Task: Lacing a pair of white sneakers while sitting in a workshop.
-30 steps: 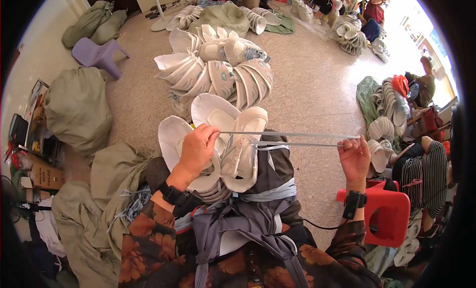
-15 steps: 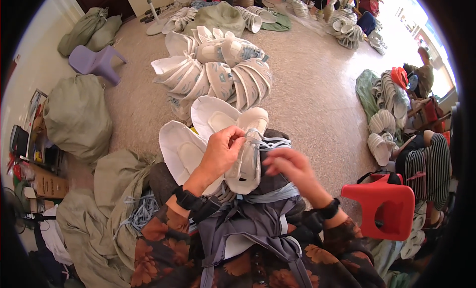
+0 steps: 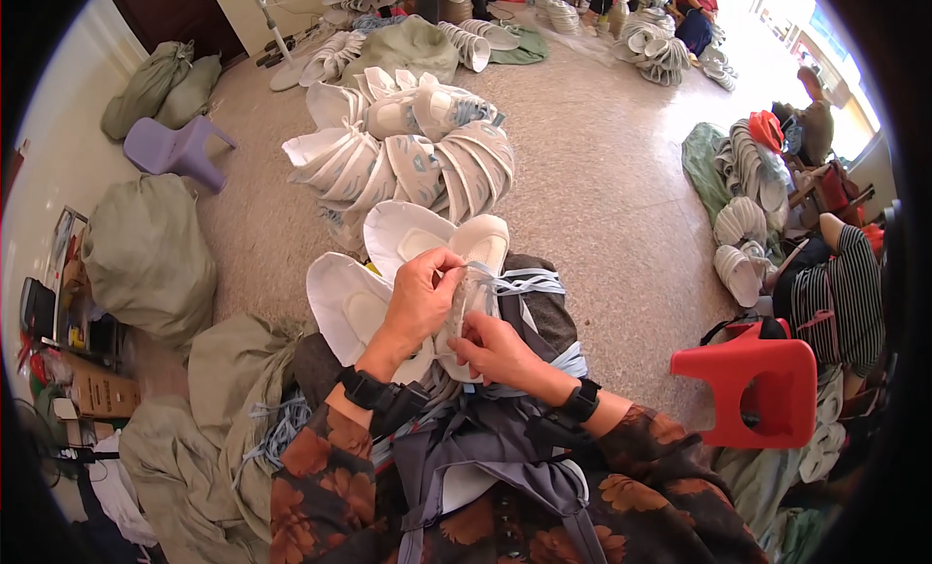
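Observation:
A white and beige shoe upper lies across my lap, its toe pointing away from me. My left hand is closed at its middle, thumb and finger pinching a pale blue shoelace. Lower on the same upper, my right hand has its fingers bent and pressed against the lacing edge; whether a lace end is also between them is hidden. More pale blue laces drape over my right thigh. Two white-lined uppers fan out to the left of the one being handled, partly behind my left hand.
A large ring of stacked uppers sits on the floor ahead. Left are a purple stool, a full sack and a bundle of laces. At right stand a red stool and a person in striped clothing.
My right hand has come left and down from beside the laces to the shoe upper. The left hand keeps its pinch near the lacing. The whole view has shifted slightly.

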Available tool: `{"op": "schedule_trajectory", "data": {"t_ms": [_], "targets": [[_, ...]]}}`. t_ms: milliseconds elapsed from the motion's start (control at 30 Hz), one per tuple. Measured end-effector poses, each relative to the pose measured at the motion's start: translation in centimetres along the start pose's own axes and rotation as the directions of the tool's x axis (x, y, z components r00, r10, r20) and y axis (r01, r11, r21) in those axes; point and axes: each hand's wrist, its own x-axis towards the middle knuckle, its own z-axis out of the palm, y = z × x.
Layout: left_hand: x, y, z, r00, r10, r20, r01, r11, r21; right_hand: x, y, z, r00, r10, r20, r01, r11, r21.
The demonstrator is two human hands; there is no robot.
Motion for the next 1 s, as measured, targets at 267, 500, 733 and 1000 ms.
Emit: {"op": "schedule_trajectory", "data": {"t_ms": [267, 500, 733, 1000], "targets": [[-0.4, 0.0, -0.1, 0.983, 0.179, -0.033, -0.168, 0.963, 0.21, 0.2, 0.5, -0.1, 0.999, -0.051, -0.005, 0.051, 0.997, -0.063], [-0.1, 0.1, 0.9, 0.993, 0.101, -0.058, -0.084, 0.966, 0.245, 0.3, 0.4, -0.6, 1.0, -0.03, 0.004, 0.031, 0.999, -0.023], [-2.0, 0.0, 1.1, 0.891, 0.445, 0.093, -0.365, 0.58, 0.728, 0.9, 3.2, 0.0, 0.922, -0.387, -0.008, 0.358, 0.863, -0.356], [-3.5, 0.2, 1.7, 0.937, 0.334, 0.103, -0.3, 0.617, 0.728, 0.4, 0.8, -3.0, 0.791, -0.606, -0.086, 0.39, 0.607, -0.692]]}}
